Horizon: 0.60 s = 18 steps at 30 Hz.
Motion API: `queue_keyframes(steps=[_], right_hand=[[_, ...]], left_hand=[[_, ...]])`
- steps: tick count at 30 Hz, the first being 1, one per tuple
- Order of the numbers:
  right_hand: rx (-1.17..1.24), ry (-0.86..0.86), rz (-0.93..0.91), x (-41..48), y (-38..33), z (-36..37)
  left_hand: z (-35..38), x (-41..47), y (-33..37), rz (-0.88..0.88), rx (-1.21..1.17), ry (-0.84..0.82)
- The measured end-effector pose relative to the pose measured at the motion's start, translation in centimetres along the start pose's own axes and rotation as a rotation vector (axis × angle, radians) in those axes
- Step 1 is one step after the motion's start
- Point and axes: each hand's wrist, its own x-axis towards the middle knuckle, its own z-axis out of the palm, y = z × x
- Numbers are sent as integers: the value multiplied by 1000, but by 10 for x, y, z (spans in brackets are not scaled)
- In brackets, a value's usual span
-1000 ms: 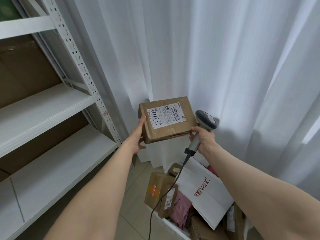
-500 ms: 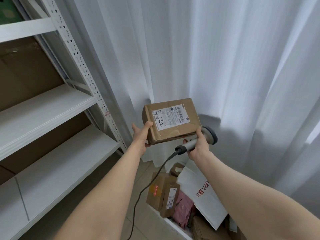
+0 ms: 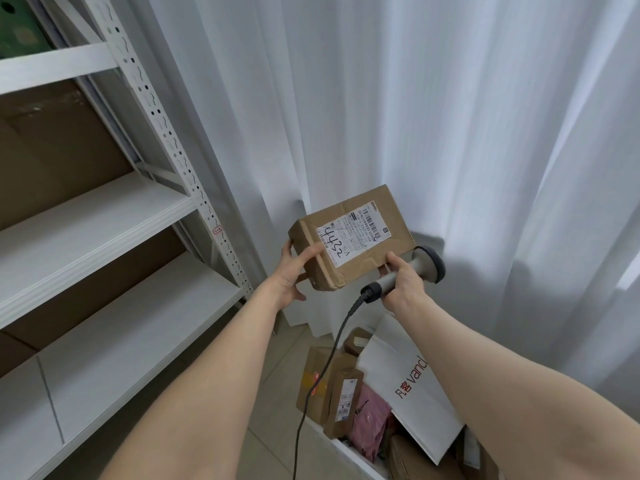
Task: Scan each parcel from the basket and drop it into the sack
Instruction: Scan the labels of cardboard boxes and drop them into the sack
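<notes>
I hold a brown cardboard parcel (image 3: 356, 233) in mid-air, its white shipping label with handwritten digits facing up. My left hand (image 3: 294, 268) grips the parcel's near left end, thumb on top. My right hand (image 3: 403, 282) is closed around the handle of a grey corded scanner (image 3: 427, 263), with its fingertips against the parcel's right lower edge. The scanner head lies behind and below the parcel's right end. Below right, the white basket (image 3: 349, 452) holds several parcels. No sack is in view.
White metal shelving (image 3: 114, 244) fills the left side, with brown cardboard behind the boards. White curtains (image 3: 450, 116) hang straight ahead and to the right. In the basket lie brown boxes (image 3: 322, 382), a pink bag (image 3: 369, 420) and a white mailer with red print (image 3: 405, 386). The scanner cable (image 3: 311, 393) hangs down.
The parcel has dropped lower and turned with its label's barcode end further away. My left hand shifted onto its near end. The scanner tipped from upright to lying beneath the parcel's right end.
</notes>
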Motion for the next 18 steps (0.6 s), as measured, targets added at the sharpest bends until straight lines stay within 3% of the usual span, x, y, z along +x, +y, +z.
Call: queue_keyframes(steps=[4,6,11,14,18], right_hand=[[-47,-27,-57,0,-3,6],[-47,-47,-75,-1,-3,12],[-157,-40,-91,5,-4,7],[-211,34,-27,17,5,-16],[-314,204,13,41,14,-56]], left_hand=[[4,0,15,-36,-69,-105],[9,1,24,-35,-91,-64],[18,6,20,-96,138,-36],[27,14,-13,-242,236,-113],[35,27,-68,-387,303,-90]])
